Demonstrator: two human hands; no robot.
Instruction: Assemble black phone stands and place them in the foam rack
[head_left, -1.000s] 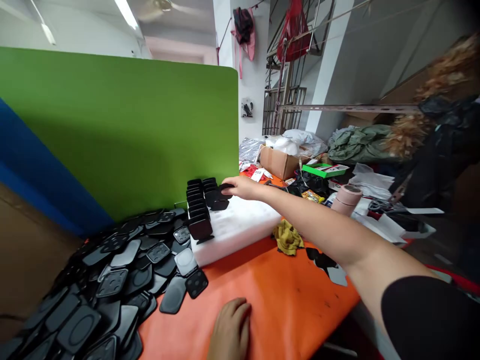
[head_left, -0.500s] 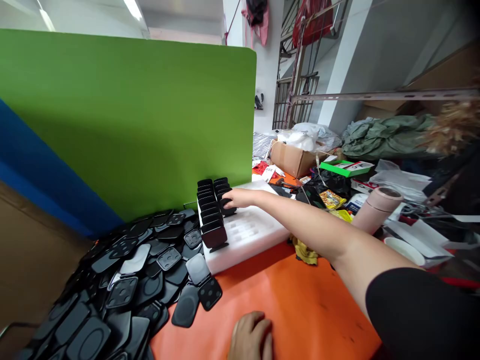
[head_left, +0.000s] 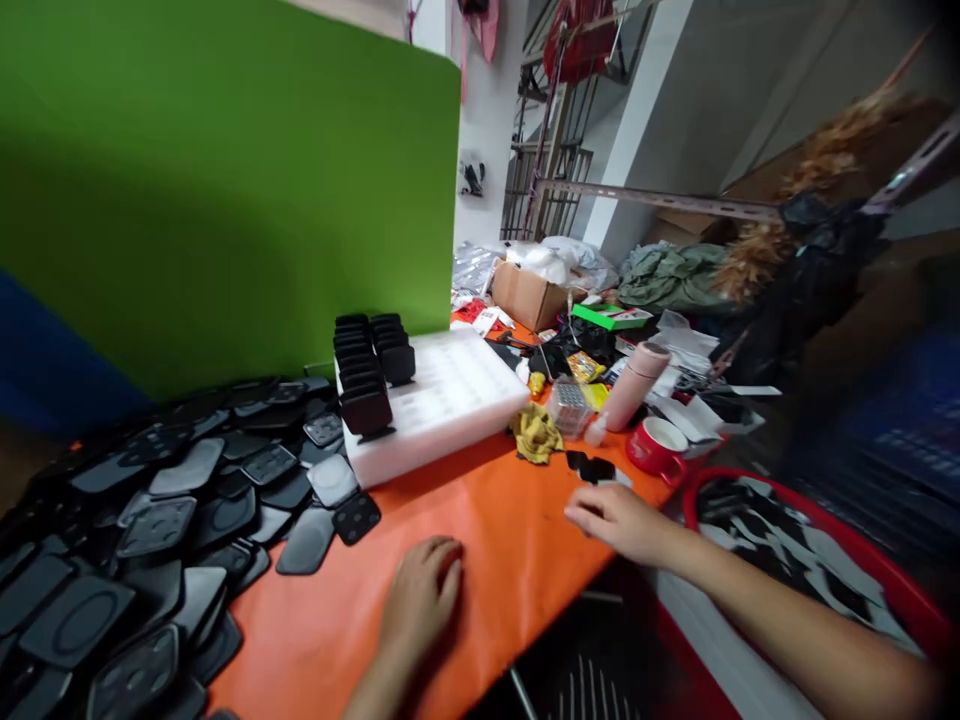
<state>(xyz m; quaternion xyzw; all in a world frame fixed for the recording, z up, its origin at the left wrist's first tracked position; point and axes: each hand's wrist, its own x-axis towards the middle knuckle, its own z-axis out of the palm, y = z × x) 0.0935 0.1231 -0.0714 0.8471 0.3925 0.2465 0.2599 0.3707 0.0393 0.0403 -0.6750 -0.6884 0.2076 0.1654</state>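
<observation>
My left hand (head_left: 420,600) lies on the orange table (head_left: 510,540) near its front edge, fingers loosely stretched and holding nothing. My right hand (head_left: 619,520) hovers low at the table's right edge with nothing in its fingers, just in front of a few flat black plastic pieces (head_left: 592,468). Farther back, a white foam tray (head_left: 457,395) holds two rows of black pieces standing on edge (head_left: 366,370). A big heap of the same black pieces (head_left: 187,500) covers the table's left side.
A green divider (head_left: 225,200) walls off the back left. A yellow rag (head_left: 535,435), a red cup (head_left: 660,447), a pink roll (head_left: 630,385), a cardboard box (head_left: 525,295) and clutter fill the back right. A red basket (head_left: 885,590) of pieces sits at the lower right.
My right hand has pulled back from the rows in the foam tray to the table's right front edge. The view has swung right and down. My left hand has stayed on the table.
</observation>
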